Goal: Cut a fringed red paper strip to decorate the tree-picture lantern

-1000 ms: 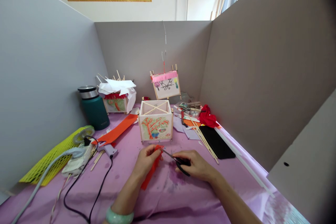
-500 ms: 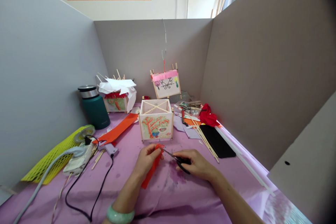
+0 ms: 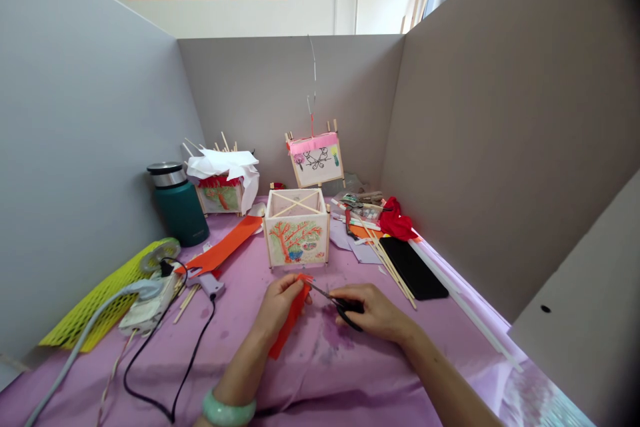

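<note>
Pinched in my left hand (image 3: 281, 301) is a strip of orange-red paper (image 3: 286, 335), its lower end hanging toward me. My right hand (image 3: 373, 312) grips black-handled scissors (image 3: 346, 310), with their blades pointing left at the strip's upper end. That end looks cut into a fine fringe. Whether the blades are parted there is too small to tell. Just beyond both hands stands a square lantern frame (image 3: 297, 240) of sticks and white panels, with a tree drawing on its front and crossed sticks in its top.
A glue gun (image 3: 210, 285), power strip (image 3: 145, 307) and green bottle (image 3: 179, 203) are at left, near an orange sheet (image 3: 227, 245). Behind hangs a pink-topped lantern (image 3: 316, 159). Wooden sticks (image 3: 393, 270), a black phone-like slab (image 3: 415, 269) and red cloth (image 3: 397, 220) lie right.
Both hands, the strip and the scissors stay in nearly the same place. The whole view has shifted very slightly.
</note>
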Tool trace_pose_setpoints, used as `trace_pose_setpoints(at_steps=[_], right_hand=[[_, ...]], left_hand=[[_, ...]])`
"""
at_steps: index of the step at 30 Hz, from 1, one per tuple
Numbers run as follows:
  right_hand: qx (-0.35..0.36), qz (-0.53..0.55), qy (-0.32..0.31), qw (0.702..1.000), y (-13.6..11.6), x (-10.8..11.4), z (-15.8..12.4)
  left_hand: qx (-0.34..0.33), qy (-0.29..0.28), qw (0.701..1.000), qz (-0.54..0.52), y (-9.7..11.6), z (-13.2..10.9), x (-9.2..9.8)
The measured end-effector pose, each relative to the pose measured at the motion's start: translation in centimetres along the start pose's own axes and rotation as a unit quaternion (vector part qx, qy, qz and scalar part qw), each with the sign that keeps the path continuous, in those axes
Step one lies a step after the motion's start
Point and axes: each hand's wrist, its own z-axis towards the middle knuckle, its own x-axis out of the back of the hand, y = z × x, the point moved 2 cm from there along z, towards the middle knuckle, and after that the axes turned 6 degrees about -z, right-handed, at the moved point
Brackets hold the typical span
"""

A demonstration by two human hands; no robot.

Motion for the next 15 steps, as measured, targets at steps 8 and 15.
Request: trace_pose_setpoints(at_steps=[8,15], right_hand=[[0.012,0.004,0.0,1.0,-0.34,0.15,-0.1],[0.004,0.005,-0.006,1.0,-0.33,0.13,-0.08]], left_hand=[[-0.027,-0.025,0.998,0.05,-0.18,0.06,-0.04],[-0.022,-0.027,0.998,0.046,0.01,0.1,-0.12]])
